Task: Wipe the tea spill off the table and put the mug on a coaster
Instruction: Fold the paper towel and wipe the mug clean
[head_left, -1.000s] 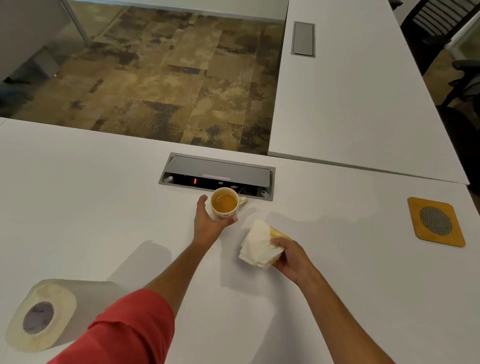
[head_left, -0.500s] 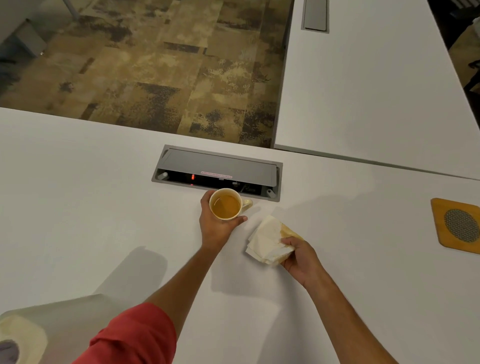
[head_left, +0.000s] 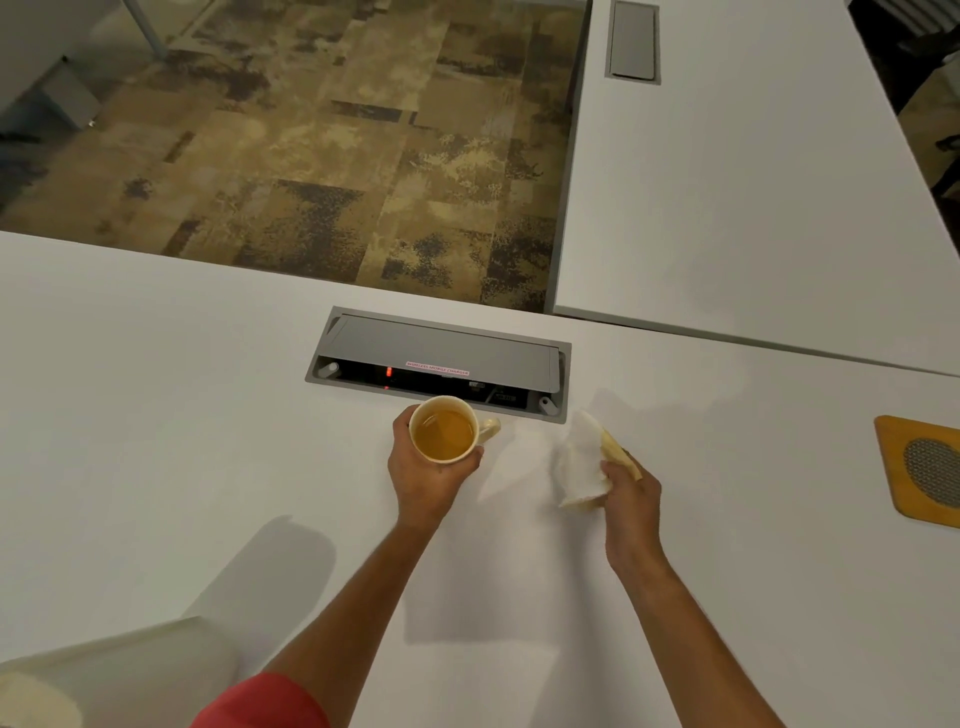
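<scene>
The mug (head_left: 444, 428) stands upright on the white bench (head_left: 156, 441) just near of the grey cable box (head_left: 441, 358), open mouth up and handle pointing right; it looks rigid, breakable and fairly heavy, being nearly full of tea, so any tilt would slop more over. The left hand (head_left: 423, 475) has its grip wrapped round the mug's body from the near-left, a sound hold if kept level. The right hand (head_left: 631, 491) pinches a soft, tea-stained paper towel (head_left: 582, 462), well left of the coaster (head_left: 919, 470).
</scene>
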